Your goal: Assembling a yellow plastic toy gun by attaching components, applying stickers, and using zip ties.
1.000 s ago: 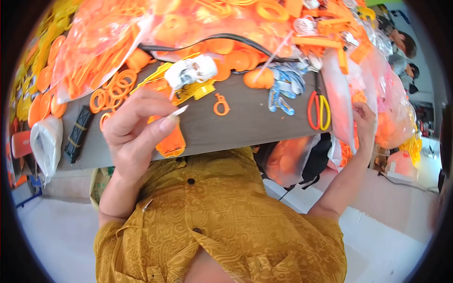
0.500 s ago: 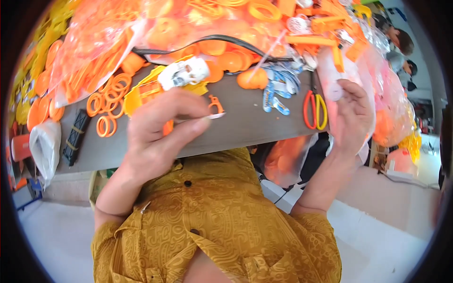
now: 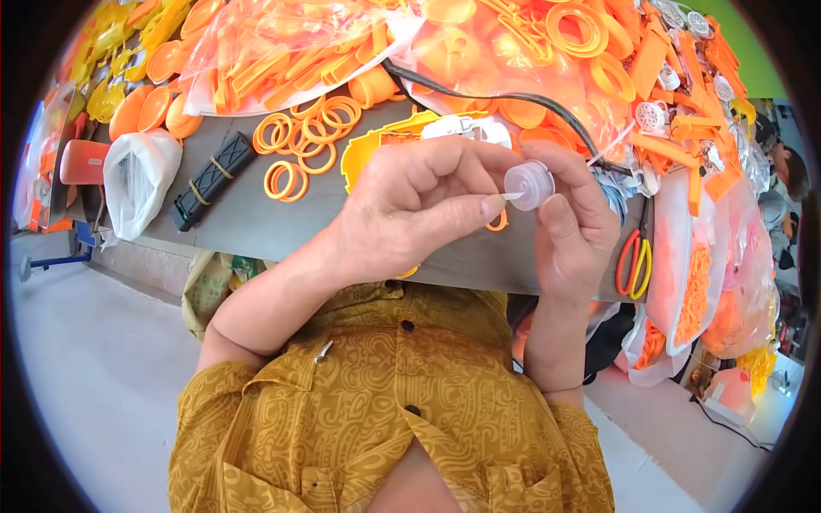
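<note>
Above the front of the table my two hands meet. My right hand (image 3: 580,224) grips a small clear round plastic piece (image 3: 532,181) with a ridged, cup-like shape between thumb and fingers. A thin white sliver (image 3: 514,196) is pinched between thumb and forefinger of my left hand (image 3: 415,201), its tip against the rim of that clear piece. Directly behind my left hand lie a yellow plastic part (image 3: 359,162) and a white molded part (image 3: 466,128), both partly covered by it. Below my fingers a small orange piece (image 3: 499,222) peeks out.
Orange rings (image 3: 286,181) and a black banded bundle (image 3: 214,181) lie to the left, beside a white bag (image 3: 141,184) at the edge. Bags of orange parts (image 3: 299,64) fill the back. Red-and-yellow-handled scissors (image 3: 634,265) rest at the right.
My right hand has come inward from the right with the clear round piece. My left hand, keeping the white sliver, now meets it. The view has turned, shifting the table's contents.
</note>
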{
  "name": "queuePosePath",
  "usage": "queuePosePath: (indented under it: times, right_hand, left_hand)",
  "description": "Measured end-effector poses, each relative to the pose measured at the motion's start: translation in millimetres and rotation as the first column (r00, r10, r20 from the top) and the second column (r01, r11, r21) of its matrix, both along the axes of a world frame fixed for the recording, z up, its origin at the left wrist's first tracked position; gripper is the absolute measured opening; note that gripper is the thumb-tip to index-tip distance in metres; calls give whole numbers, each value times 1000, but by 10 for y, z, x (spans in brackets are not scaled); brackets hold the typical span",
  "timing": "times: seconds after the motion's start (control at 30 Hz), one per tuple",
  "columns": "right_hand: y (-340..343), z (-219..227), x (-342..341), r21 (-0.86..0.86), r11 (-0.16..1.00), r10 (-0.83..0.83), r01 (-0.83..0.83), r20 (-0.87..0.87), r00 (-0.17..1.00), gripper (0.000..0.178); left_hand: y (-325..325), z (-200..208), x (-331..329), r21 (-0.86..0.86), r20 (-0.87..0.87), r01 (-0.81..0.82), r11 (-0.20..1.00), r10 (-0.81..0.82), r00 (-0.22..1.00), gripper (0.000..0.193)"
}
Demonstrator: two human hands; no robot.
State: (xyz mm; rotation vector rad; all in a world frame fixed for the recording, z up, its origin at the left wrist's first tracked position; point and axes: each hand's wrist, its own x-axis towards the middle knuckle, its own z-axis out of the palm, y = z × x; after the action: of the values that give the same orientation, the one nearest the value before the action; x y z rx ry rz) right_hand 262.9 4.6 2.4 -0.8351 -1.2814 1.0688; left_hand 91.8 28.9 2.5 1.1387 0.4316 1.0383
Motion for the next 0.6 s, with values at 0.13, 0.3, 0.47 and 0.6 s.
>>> queuePosePath:
  times: [0.13, 0.3, 0.47, 0.6]
  right_hand:
    - [31, 22, -6, -25, 996, 90, -91, -5, 996, 33]
    - [39, 18, -29, -10, 988, 152, -152, -54, 987, 36]
    - [48, 9, -49, 36, 990, 137, -135, -30, 990, 36]
    - [34, 18, -41, 18, 989, 146, -145, -18, 989, 36]
  left_hand:
    - [43, 25, -77, -12, -48, 58, 998, -59, 997, 6]
    - [22, 31, -81, 2, -29, 33, 999, -33, 999, 6]
    - [21, -11, -91, 69, 37, 11, 998, -14, 999, 7]
    - [11, -5, -83, 81, 49, 11, 997, -15, 999, 7]
